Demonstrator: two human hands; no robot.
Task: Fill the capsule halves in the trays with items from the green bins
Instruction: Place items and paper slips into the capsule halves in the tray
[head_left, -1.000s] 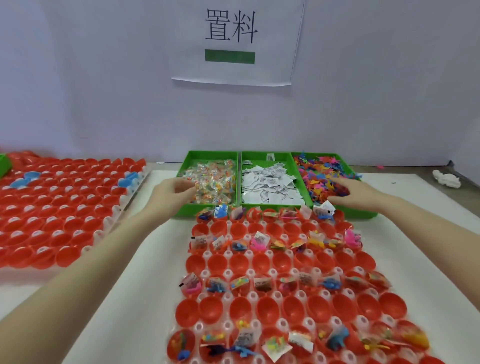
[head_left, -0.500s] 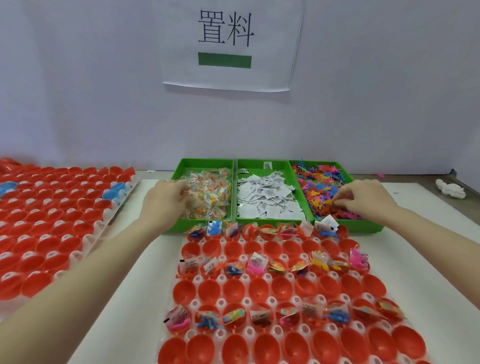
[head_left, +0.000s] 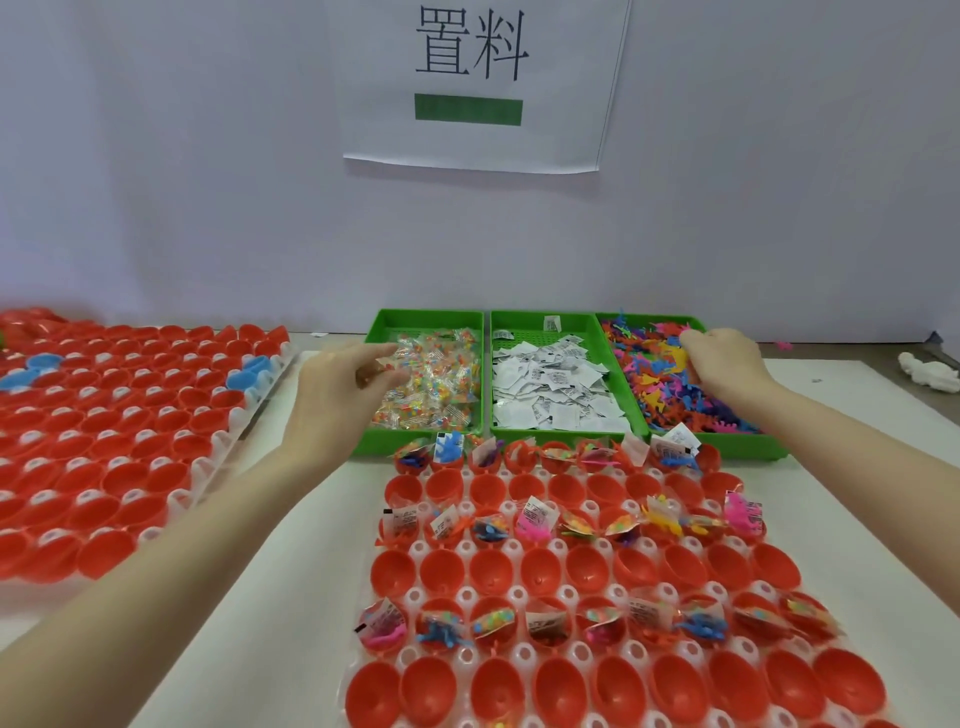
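A: Left hand (head_left: 343, 387)?
B: Fingers curled, pinching a clear packet at the left green bin (head_left: 423, 319).
A: Right hand (head_left: 722, 358)?
B: Fingertips buried in coloured figures (head_left: 670, 384); grip unclear. Red capsule halves (head_left: 587, 566) sit nearer. Sign (head_left: 472, 78) reads 置料.

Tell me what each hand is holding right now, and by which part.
The left hand pinches a clear candy packet by its near left edge over the left green bin. The right hand digs into the plastic figures; its grip is hidden.
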